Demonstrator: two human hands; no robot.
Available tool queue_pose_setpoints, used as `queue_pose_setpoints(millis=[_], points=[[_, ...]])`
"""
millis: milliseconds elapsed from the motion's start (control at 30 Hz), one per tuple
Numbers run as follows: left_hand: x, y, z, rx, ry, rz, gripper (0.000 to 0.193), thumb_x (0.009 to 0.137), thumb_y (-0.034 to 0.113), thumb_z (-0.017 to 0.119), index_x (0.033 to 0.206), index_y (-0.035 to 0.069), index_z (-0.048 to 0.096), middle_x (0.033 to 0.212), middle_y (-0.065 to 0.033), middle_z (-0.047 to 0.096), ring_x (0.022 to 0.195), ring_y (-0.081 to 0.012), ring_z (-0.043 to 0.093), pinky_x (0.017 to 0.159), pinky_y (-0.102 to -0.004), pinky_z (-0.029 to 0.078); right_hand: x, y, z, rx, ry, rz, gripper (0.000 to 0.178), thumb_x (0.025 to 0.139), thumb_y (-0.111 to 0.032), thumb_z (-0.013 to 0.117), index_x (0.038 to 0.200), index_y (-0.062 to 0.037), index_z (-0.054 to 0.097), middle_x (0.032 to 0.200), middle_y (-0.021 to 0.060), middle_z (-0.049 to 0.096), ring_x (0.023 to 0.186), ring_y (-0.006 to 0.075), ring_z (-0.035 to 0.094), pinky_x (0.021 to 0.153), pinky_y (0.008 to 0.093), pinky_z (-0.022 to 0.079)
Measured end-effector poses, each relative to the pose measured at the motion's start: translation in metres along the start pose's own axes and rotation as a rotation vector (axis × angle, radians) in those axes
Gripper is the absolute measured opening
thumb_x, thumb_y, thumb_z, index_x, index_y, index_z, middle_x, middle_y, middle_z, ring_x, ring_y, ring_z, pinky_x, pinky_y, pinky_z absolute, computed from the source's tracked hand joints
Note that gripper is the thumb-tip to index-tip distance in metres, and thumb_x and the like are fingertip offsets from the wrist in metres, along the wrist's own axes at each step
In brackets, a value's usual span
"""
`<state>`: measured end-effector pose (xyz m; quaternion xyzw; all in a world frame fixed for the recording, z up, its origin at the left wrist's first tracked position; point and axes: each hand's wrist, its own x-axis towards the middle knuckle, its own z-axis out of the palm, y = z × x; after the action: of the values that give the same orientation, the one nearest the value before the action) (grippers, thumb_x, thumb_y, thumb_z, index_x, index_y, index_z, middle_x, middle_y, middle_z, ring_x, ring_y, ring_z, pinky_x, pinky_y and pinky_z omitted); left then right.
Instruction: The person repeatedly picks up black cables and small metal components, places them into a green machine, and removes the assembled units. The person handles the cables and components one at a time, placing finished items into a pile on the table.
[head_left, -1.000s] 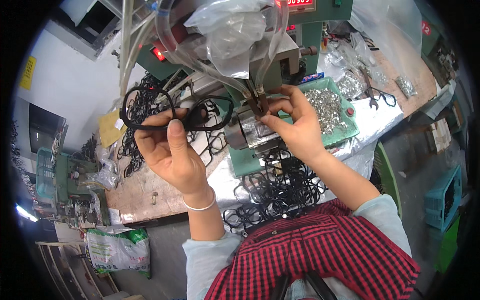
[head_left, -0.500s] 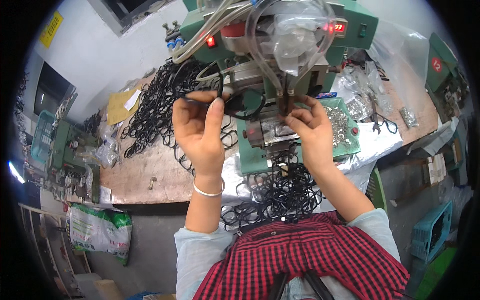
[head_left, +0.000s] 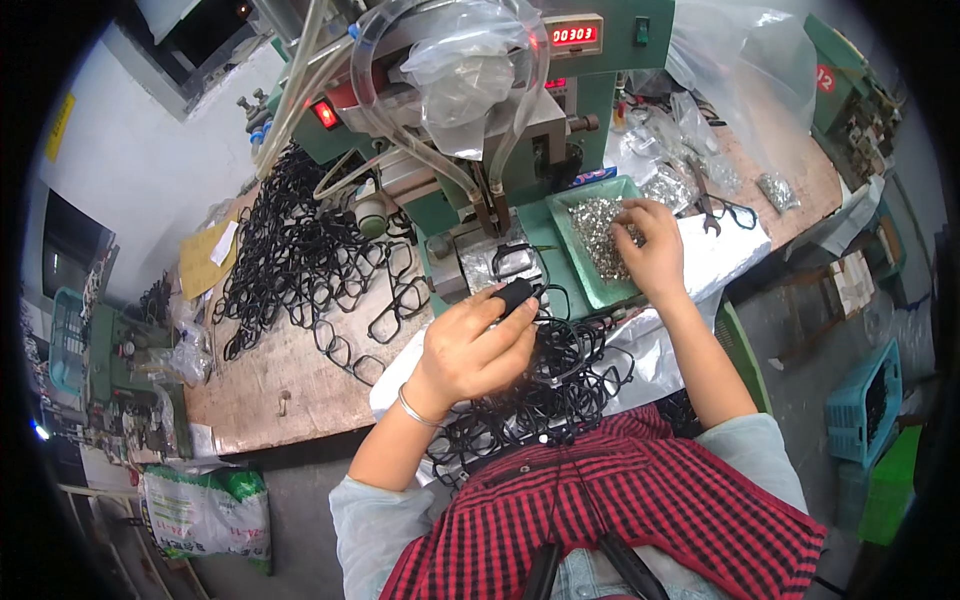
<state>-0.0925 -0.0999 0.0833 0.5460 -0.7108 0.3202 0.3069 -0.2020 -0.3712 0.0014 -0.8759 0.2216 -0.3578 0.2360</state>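
Note:
My left hand [head_left: 475, 350] is closed around a black glasses frame [head_left: 516, 296], just in front of the machine's metal fixture [head_left: 490, 262]. Part of the frame is hidden by my fingers. A thin black rim sits at the fixture, below the machine's twin metal nozzles [head_left: 490, 215]. Over the right side of a green tray [head_left: 612, 296] full of small silvery parts [head_left: 597, 235], my right hand [head_left: 655, 255] has its fingers curled in. Whatever its fingertips hold, if anything, is too small to make out. Below my left hand lies a heap of black glasses frames [head_left: 510, 415].
The green machine [head_left: 622, 60] with clear hoses stands in front of me. More black frames [head_left: 290, 250] are piled on the wooden table [head_left: 255, 395] at left. A wrench [head_left: 706, 200], black-handled scissors [head_left: 738, 216] and plastic bags lie right of the tray.
My left hand has come down from beside the machine head toward me, holding a frame. My right hand has left the nozzles and moved right to the tray. The view has shifted.

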Motion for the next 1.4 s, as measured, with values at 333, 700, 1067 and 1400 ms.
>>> queue_pose_setpoints(millis=[333, 700, 1067, 1400], points=[[-0.011, 0.005, 0.002, -0.026, 0.043, -0.107, 0.026, 0.068, 0.004, 0.075, 0.093, 0.004, 0.069, 0.107, -0.01, 0.073, 0.077, -0.0244, 0.064, 0.077, -0.0409, 0.061, 0.024, 0.001, 0.031, -0.241, -0.133, -0.523, 0.027, 0.071, -0.005, 0.07, 0.097, -0.006, 0.065, 0.121, 0.0131, 0.063, 0.118, 0.035, 0.057, 0.089, 0.0457, 0.051], [-0.182, -0.008, -0.106, 1.122, -0.199, -1.575, 0.05, 0.094, 0.046, 0.063, 0.092, -0.003, 0.073, 0.117, -0.0219, 0.061, 0.115, -0.0383, 0.051, 0.099, -0.0494, 0.041, -0.017, 0.011, 0.027, 0.919, 0.319, 0.524, 0.019, 0.095, -0.009, 0.066, 0.11, 0.0023, 0.068, 0.099, 0.0077, 0.07, 0.093, 0.0137, 0.064, 0.087, 0.0267, 0.05], [-0.18, -0.072, -0.068, 0.711, -0.037, -1.356, 0.023, 0.101, 0.03, 0.052, 0.104, 0.01, 0.062, 0.085, -0.0195, 0.07, 0.079, -0.0443, 0.066, 0.064, -0.0499, 0.05, -0.006, -0.015, 0.017, 0.318, 0.17, 0.077, 0.012, 0.081, -0.004, 0.072, 0.093, -0.003, 0.073, 0.094, 0.0108, 0.073, 0.09, 0.0266, 0.068, 0.084, 0.0347, 0.051], [-0.293, -0.147, -0.074, 0.639, -0.221, -1.576, 0.039, 0.098, 0.037, 0.052, 0.101, 0.006, 0.075, 0.096, -0.0236, 0.071, 0.09, -0.044, 0.067, 0.076, -0.0482, 0.052, -0.022, -0.044, -0.035, 0.499, -0.087, 0.181, 0.011, 0.082, -0.003, 0.072, 0.092, -0.0002, 0.072, 0.091, 0.007, 0.073, 0.089, 0.0156, 0.067, 0.088, 0.0309, 0.051]])
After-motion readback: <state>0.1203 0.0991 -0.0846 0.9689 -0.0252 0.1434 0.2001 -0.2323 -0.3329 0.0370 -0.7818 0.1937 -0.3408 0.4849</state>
